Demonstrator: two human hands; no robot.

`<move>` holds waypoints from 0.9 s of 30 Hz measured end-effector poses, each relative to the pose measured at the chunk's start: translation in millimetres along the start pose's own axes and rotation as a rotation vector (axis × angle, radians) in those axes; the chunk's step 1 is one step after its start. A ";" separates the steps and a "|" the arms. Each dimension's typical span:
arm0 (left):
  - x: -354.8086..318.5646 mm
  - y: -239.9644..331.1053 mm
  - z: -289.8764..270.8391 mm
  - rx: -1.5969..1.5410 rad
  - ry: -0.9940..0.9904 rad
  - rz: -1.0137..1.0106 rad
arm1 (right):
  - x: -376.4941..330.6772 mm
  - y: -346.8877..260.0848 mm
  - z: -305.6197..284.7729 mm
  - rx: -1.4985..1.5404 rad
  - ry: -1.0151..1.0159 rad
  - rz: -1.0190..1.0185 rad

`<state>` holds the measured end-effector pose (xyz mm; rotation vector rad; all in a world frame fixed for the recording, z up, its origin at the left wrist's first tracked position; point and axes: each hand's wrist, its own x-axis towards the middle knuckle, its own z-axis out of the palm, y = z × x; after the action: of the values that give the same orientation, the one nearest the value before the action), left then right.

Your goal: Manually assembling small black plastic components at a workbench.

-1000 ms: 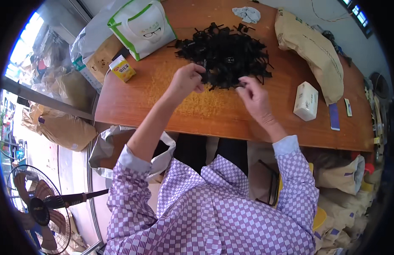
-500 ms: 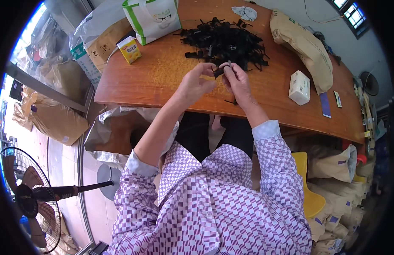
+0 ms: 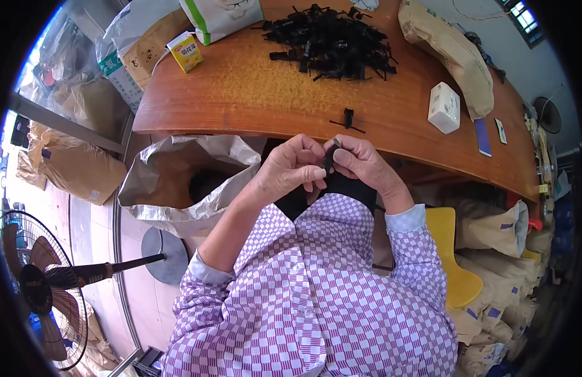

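Tabletop [image 3: 240,88]: long slab of reddish-brown wood, glossy, front edge rounded; it carries the stock at arm's reach in front of the seated person.

Silver-lined sack [image 3: 178,182]: stands open-mouthed on the floor just left of the person's knees, below the tabletop edge. Crinkled foil lining, brown paper outside. Judged to be placed there so that pieces can be dropped in without reaching.

Tan paper sack [image 3: 448,47]: lies slumped on the far right of the tabletop, soft and creased.

Pile of black parts [image 3: 331,41]: heaped loosely at the far middle of the tabletop; thin, stiff, strip-like pieces, matte black, probably plastic, tangled at all angles.

White box [image 3: 443,107]: small, squarish, near the right edge. Yellow carton [image 3: 186,51]: small, at the far left.

Single black part [image 3: 348,118]: apart from the pile, close to the front edge, a short body with thin arms.

Left hand [image 3: 291,171] and right hand [image 3: 360,163]: brought together over the lap, just below the tabletop edge. Both are curled nearly closed, fingertips pinching one small black piece [image 3: 331,156] between them; held close to the body, presumably for a steady two-handed grip. Its exact shape is mostly hidden by the fingers.
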<state>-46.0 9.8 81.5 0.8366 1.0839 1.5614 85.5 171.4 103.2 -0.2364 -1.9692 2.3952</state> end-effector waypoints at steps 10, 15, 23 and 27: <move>-19.2 -30.0 16.3 -0.090 0.104 -0.087 | -20.4 27.4 11.9 -0.190 -0.077 0.012; -18.3 -34.0 19.5 0.014 0.225 -0.044 | -19.5 47.4 35.4 -0.123 0.273 -0.095; -32.1 -59.2 16.1 0.189 0.376 0.030 | -27.0 89.1 66.5 0.014 0.449 -0.020; -41.4 -55.5 20.7 0.267 0.415 0.130 | -29.8 70.7 82.0 0.045 0.392 -0.033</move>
<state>2.0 -21.1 37.2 0.7882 1.5904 1.7717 108.7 74.0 52.2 -0.6131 -1.7248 2.1628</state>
